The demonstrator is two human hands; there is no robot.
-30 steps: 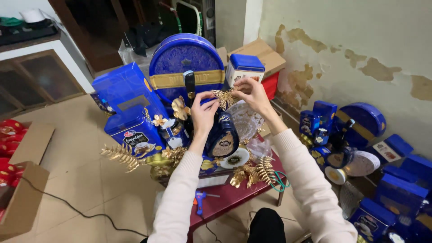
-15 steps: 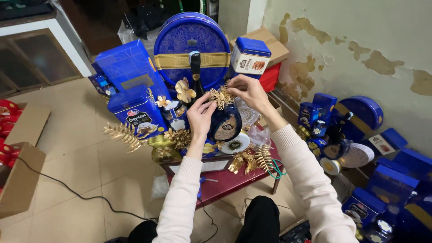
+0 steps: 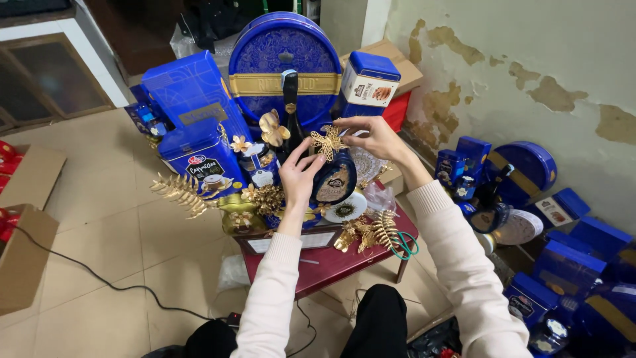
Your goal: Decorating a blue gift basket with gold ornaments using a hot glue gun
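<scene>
A gift arrangement of blue tins and gold ornaments stands on a small dark red table [image 3: 344, 262]. My left hand [image 3: 298, 174] and my right hand [image 3: 372, 138] both pinch a gold butterfly ornament [image 3: 327, 142] at the top of a dark blue teardrop-shaped bottle [image 3: 334, 180]. Behind stand a large round blue tin [image 3: 285, 66] with a gold band, a dark bottle [image 3: 290, 113], a gold flower [image 3: 273, 128] and a blue coffee tin [image 3: 199, 159]. Gold leaf sprays [image 3: 180, 191] stick out at the left, and more gold leaves [image 3: 371, 233] lie at the front right.
Several blue tins and boxes [image 3: 563, 265] lie on the floor along the peeling wall at the right. Cardboard boxes [image 3: 23, 252] sit at the left, and a black cable [image 3: 99, 282] runs over the tiled floor. A white cabinet [image 3: 53, 73] stands at the back left.
Both hands stayed on the gold butterfly at the bottle's top, with small finger shifts. The camera has tilted a little, so the arrangement sits slightly lower in view.
</scene>
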